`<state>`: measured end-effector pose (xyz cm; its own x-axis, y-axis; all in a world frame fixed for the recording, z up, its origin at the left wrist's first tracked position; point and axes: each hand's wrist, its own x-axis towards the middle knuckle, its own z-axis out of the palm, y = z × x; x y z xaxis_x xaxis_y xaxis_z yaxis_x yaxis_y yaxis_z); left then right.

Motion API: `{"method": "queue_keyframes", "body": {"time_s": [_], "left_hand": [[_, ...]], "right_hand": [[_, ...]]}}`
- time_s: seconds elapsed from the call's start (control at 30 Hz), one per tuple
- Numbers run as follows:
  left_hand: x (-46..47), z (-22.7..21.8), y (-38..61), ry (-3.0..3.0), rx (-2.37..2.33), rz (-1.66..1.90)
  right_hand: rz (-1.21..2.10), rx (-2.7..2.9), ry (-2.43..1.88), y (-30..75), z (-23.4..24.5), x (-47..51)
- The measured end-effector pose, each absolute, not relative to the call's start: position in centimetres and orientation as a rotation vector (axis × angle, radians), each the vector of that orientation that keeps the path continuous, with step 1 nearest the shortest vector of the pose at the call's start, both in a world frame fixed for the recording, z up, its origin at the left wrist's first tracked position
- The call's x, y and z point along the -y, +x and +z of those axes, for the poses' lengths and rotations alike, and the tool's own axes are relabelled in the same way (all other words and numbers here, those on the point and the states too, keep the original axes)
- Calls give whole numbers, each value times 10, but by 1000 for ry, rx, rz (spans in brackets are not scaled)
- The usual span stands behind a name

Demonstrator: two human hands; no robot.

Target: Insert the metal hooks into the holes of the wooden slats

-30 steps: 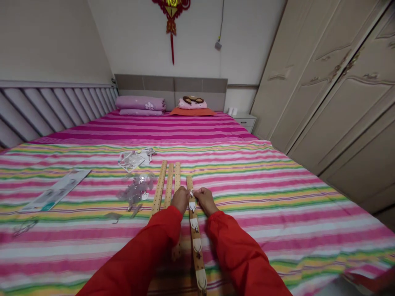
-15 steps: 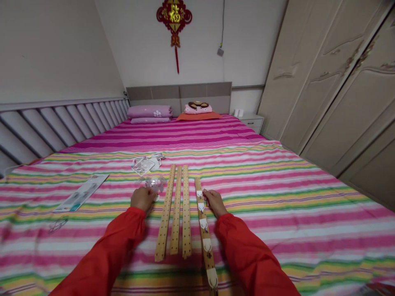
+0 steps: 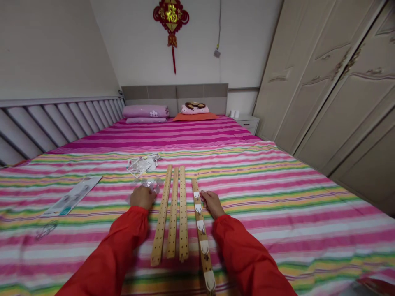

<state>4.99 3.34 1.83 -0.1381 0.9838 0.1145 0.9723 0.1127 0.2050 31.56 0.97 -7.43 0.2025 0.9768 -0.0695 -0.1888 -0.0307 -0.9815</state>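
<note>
My left hand [image 3: 142, 197] is closed, knuckles up, at the near edge of a crumpled clear plastic bag [image 3: 152, 185]; whatever its fingers hold is hidden. My right hand [image 3: 212, 203] has thumb and forefinger pinched beside the topmost white hook [image 3: 196, 195] on a wooden strip [image 3: 194, 185]. Whether something small sits between those fingertips cannot be made out. Several white hooks run in a row down that strip. Between my hands lie three bare, perforated wooden strips [image 3: 183, 213], side by side and pointing away from me.
Opened clear packaging [image 3: 138, 165] lies beyond the bag. Farther left are a flat package card [image 3: 74, 196] and a thin wire-like item [image 3: 47, 229]. All rest on a striped bedsheet [image 3: 262, 197]. Folded bedding [image 3: 146, 112] sits by the headboard, and a wardrobe [image 3: 327, 90] stands at the right.
The view has shifted slightly, so everything sits a little farther left. A pale bit seen under my left fingertips is now out of sight. My right hand stays beside the top hook.
</note>
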Motion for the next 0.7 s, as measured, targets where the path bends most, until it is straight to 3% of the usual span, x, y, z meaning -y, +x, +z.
{"method": "queue_keyframes", "body": {"time_s": [0.23, 0.43, 0.7], "left_hand": [[-11, 30, 52, 1028, -1496, 1061], [15, 36, 79, 634, -1140, 1093], [30, 36, 110, 735, -1063, 1039]], "right_hand": [[1184, 879, -1173, 315, -72, -8], [1224, 865, -1177, 319, -65, -4], [1266, 910, -1100, 320, -28, 19]]}}
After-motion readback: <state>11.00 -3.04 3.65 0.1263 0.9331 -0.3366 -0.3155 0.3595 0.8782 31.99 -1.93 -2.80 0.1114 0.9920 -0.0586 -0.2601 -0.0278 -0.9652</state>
